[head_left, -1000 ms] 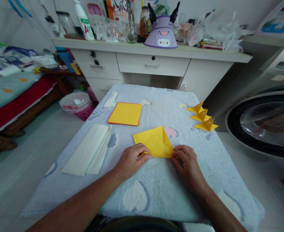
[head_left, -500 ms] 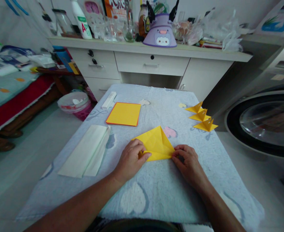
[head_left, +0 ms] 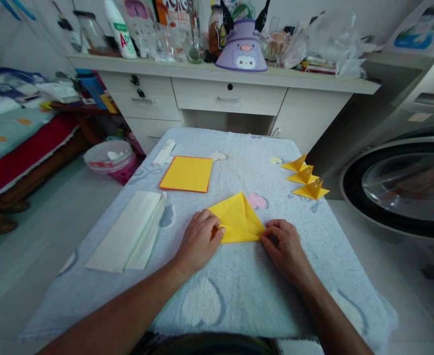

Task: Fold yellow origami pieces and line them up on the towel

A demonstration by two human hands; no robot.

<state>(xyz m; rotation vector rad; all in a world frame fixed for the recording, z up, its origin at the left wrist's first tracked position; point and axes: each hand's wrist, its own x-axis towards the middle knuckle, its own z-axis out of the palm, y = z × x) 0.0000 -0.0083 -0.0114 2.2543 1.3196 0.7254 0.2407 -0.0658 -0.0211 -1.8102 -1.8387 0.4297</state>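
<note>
A yellow paper sheet (head_left: 239, 219), partly folded into a triangle, lies on the light blue towel-covered table (head_left: 217, 291). My left hand (head_left: 200, 241) presses down on the paper's left corner, fingers curled over the folded flap. At the paper's right corner, my right hand (head_left: 285, 246) pinches the point with curled fingers. A stack of yellow square paper (head_left: 187, 173) lies farther back on the left. Three folded yellow paper shapes (head_left: 305, 177) stand in a row at the table's right edge.
A folded white cloth (head_left: 130, 236) lies at the left of the table, a white stick-shaped item (head_left: 164, 153) behind it. A cluttered white desk with drawers (head_left: 227, 98) stands behind. A washing machine door (head_left: 401, 187) is at right, a pink basin (head_left: 109, 160) and bed at left.
My left hand has folded the paper's left corner inward across the sheet, so the shape is narrower on the left. My right hand has stayed at the right corner.
</note>
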